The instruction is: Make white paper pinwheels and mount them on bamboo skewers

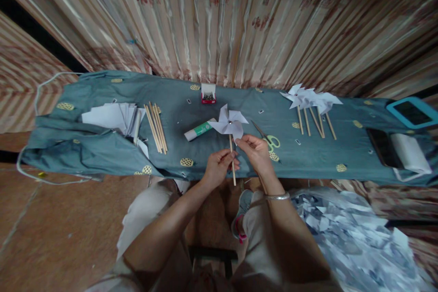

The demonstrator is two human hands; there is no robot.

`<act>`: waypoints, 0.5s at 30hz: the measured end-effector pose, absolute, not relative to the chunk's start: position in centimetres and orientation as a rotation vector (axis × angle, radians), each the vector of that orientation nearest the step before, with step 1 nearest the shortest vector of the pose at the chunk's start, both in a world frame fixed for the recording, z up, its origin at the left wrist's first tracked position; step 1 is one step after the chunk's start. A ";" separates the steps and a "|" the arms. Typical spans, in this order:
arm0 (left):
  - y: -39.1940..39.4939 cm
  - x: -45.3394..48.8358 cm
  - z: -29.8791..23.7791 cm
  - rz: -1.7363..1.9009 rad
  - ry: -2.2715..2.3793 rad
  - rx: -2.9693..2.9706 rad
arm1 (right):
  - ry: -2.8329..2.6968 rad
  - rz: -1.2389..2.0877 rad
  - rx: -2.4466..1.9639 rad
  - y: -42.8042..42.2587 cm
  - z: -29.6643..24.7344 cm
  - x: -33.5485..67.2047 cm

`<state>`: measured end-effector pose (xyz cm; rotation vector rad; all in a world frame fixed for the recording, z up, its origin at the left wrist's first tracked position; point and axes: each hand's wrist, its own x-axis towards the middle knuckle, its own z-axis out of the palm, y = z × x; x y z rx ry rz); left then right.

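Observation:
A white paper pinwheel (224, 126) with a pin at its centre is held above the cloth-covered table. My left hand (219, 164) is closed around its wooden stick (234, 175), below the paper blades. At the lower right blade, the fingers of my right hand (256, 151) pinch the paper. Behind the pinwheel, to the left, lies a green and white glue stick (198, 131). Green-handled scissors (270, 140) rest just past my right hand. Farther back stands a small open red and white box (208, 96) with small metal pins inside.
Left on the table (174, 159) are stacked paper pieces (112, 117) and several wooden sticks (156, 127). Several pinwheels (310, 98) lie at the back right. A phone (383, 147) and a blue-framed device (412, 112) sit at the right end. Paper scraps (352, 237) fill a bag below.

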<state>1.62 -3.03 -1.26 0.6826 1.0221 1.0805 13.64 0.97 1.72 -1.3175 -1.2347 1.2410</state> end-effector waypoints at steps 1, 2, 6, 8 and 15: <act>-3.0 1.6 -1.3 1.079 1.028 0.688 | -1.251 1.242 -1.316 0.9 1.8 13.6; -3.0 1.6 -1.4 1.079 1.036 0.693 | -1.275 1.240 -1.318 0.8 1.8 13.5; -3.0 1.6 -1.5 1.082 1.039 0.703 | -1.403 1.157 -1.322 0.6 1.6 13.5; -3.0 1.6 -1.4 1.092 1.024 0.699 | -1.475 1.091 -1.315 0.6 1.5 13.6; -2.6 2.1 -1.4 1.109 1.026 0.705 | -1.626 0.897 -1.408 0.2 1.1 14.6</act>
